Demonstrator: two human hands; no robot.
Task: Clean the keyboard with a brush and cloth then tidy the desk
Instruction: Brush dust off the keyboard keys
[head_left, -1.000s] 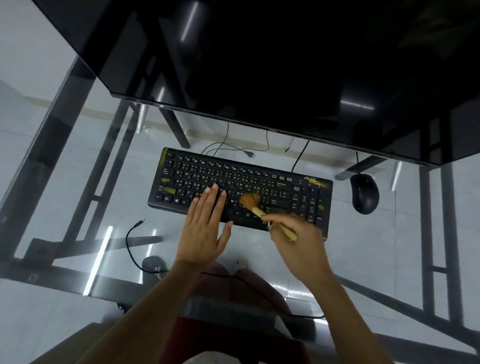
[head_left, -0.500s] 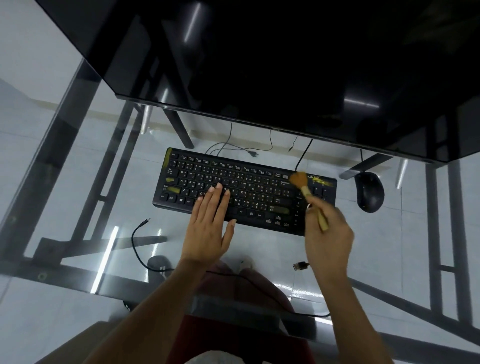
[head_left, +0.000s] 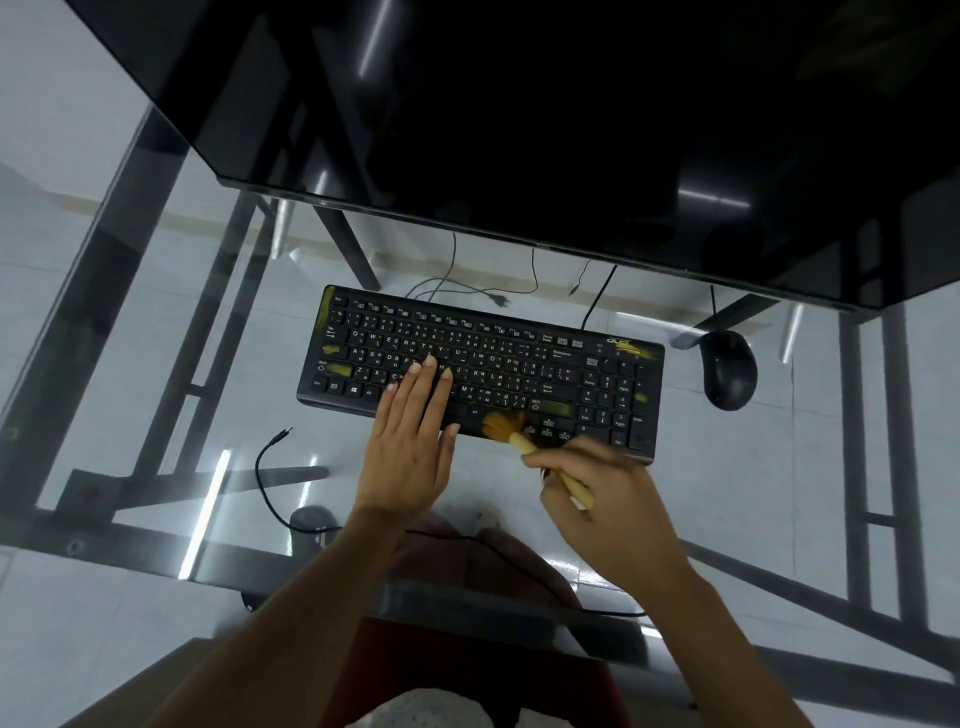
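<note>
Brush (head_left: 540, 457) slants bristles up-left onto keyboard (head_left: 613, 379) front edge, handle gripped by right hand (head_left: 602, 499); left hand (head_left: 410, 441) rests flat on keys

bare forearms (head_left: 291, 613), dark red trousers (head_left: 524, 571)

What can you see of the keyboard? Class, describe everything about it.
The keyboard is black, full-size plastic with pale key legends and a number pad at its right end. It lies flat on the glass desk, below the monitor and left of the mouse. Yellowish smears mark several keys and corners. A dark cable leaves its far edge. The left hand rests flat on its lower middle; the brush, held by the right hand, touches its near edge.
</note>
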